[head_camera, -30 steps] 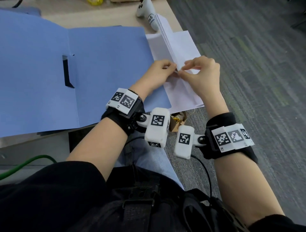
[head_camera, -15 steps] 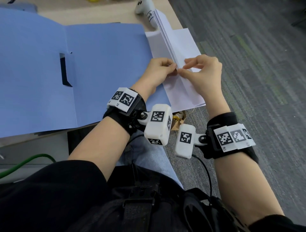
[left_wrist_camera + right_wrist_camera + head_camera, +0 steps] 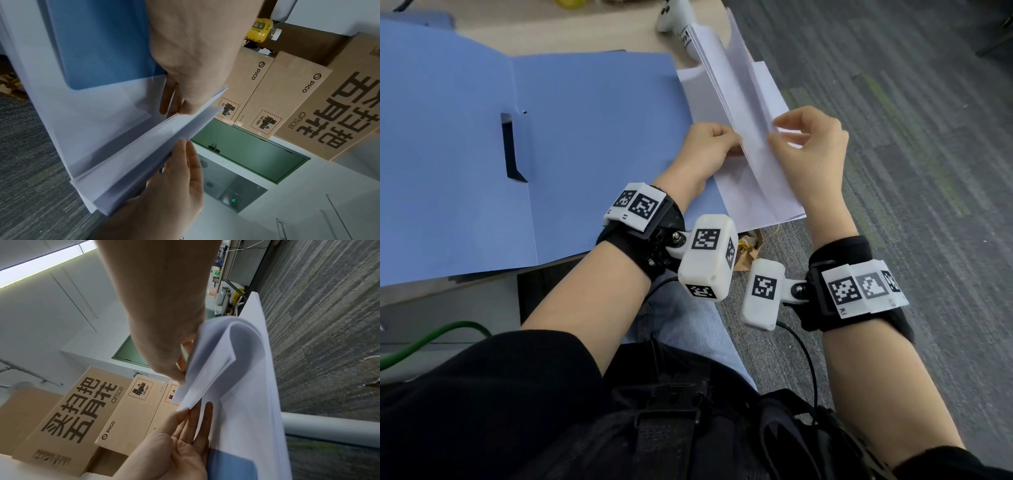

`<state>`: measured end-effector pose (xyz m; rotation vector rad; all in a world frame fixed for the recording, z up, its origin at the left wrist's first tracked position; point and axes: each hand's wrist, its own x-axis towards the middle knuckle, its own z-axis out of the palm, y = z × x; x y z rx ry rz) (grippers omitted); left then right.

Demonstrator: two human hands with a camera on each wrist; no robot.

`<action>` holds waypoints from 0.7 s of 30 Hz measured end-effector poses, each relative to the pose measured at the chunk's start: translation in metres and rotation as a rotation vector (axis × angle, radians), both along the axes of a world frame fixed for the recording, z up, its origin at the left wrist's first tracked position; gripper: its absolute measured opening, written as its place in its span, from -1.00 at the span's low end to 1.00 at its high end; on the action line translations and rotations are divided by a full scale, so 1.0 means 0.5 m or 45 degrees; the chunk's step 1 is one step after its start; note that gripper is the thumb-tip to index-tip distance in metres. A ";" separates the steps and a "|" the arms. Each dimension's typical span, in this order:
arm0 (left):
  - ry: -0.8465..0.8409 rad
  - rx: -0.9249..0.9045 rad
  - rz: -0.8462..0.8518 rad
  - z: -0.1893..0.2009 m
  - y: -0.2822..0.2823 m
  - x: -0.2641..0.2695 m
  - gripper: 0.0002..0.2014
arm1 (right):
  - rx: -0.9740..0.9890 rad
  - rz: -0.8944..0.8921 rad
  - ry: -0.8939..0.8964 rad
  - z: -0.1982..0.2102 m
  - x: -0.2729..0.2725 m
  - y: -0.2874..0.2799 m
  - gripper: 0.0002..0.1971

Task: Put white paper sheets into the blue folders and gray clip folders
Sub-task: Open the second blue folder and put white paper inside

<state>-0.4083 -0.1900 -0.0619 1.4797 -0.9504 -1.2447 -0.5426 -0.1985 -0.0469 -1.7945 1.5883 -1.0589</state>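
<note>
White paper sheets (image 3: 736, 102) pinched upright between left hand (image 3: 709, 150) and right hand (image 3: 815, 144).

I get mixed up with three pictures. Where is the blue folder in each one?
Head view: the blue folder lies open across the upper left, left of the white paper sheets.
Left wrist view: the folder is at the upper left, above the sheets.
Right wrist view: only a blue bit shows at the bottom, behind the sheets.
Shared landmark: the paper sheets both hands hold.
</note>
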 end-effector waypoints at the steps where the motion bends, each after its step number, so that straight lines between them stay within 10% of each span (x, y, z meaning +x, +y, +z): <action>1: -0.007 -0.002 -0.001 0.000 0.000 0.000 -0.71 | -0.021 -0.046 0.064 -0.001 -0.004 -0.002 -0.76; 10: -0.010 -0.045 0.032 0.017 0.007 -0.001 -0.78 | 0.123 0.196 0.485 -0.006 0.013 0.029 -0.35; 17: -0.105 -0.193 0.176 0.047 0.018 0.018 -0.85 | 0.188 -0.005 0.560 0.002 0.026 0.039 -0.81; 21: -0.268 -0.234 0.338 0.051 0.032 0.074 -0.86 | 0.126 -0.147 0.496 0.012 0.028 0.046 -0.65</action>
